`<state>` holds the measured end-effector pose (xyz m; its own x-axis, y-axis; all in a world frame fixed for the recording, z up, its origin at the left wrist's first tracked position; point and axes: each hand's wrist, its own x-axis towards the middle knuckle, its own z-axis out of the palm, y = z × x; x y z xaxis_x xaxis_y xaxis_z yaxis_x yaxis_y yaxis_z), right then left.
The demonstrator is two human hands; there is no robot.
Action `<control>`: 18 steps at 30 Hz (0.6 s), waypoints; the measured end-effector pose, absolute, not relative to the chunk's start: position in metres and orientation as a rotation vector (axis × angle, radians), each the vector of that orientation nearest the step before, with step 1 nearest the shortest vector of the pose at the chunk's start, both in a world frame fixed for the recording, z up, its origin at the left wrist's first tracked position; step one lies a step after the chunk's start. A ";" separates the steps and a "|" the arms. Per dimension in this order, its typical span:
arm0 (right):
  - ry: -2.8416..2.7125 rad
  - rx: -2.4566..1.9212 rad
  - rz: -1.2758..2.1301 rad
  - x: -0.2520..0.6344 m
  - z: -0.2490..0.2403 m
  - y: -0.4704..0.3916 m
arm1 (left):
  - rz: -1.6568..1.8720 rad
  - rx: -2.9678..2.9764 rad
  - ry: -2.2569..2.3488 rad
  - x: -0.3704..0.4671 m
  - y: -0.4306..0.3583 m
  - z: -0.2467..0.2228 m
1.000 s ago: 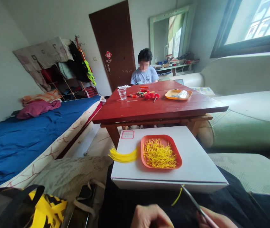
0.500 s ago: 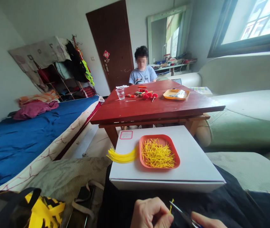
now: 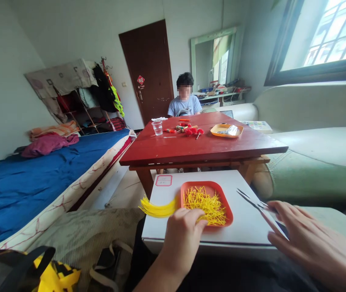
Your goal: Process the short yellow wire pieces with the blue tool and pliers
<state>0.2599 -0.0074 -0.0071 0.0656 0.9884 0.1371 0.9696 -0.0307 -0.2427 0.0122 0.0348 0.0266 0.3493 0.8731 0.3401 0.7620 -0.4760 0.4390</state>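
Observation:
My left hand (image 3: 185,235) reaches over the near edge of an orange tray (image 3: 229,217), its thumb and fingers pinched together at the short yellow strands (image 3: 205,200) heaped inside. What the fingertips hold, if anything, is hidden. On the right, my right hand (image 3: 303,235) has a pair of scissors (image 3: 259,205) by the handles, partly covered by the fingers. The blades stand a little apart, pointing up and left above the white box (image 3: 246,227). A bundle of longer yellow strands (image 3: 157,209) lies left of the tray, its cut ends at the box's left edge.
Beyond the box stands a red table (image 3: 160,150) with a plastic cup (image 3: 157,128), red fluffy items (image 3: 192,130) and a yellow tray (image 3: 213,130). A person (image 3: 185,105) sits behind it. A bed (image 3: 54,170) is left; a yellow-and-black bag (image 3: 45,275) lies lower left.
My left hand has moved up from my lap to the tray; the yellow strand it pinched is no longer visible. My right hand has moved right and up with the scissors. The view has tilted.

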 end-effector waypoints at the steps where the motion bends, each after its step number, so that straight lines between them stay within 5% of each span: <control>1: -1.988 -2.199 0.074 0.256 0.003 0.004 | 0.794 2.416 1.490 0.021 0.043 0.026; 14: -1.922 -2.168 0.162 0.231 0.015 0.025 | 0.826 2.366 1.636 -0.036 0.054 0.041; 18: -1.856 -2.083 0.207 0.245 0.006 0.007 | 0.352 2.168 1.498 -0.085 0.019 0.027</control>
<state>0.2449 0.0066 0.0055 0.1347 0.9840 0.1168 0.9339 -0.0867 -0.3468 -0.0846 0.0187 0.0269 0.3683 0.9279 -0.0583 0.8048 -0.2868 0.5196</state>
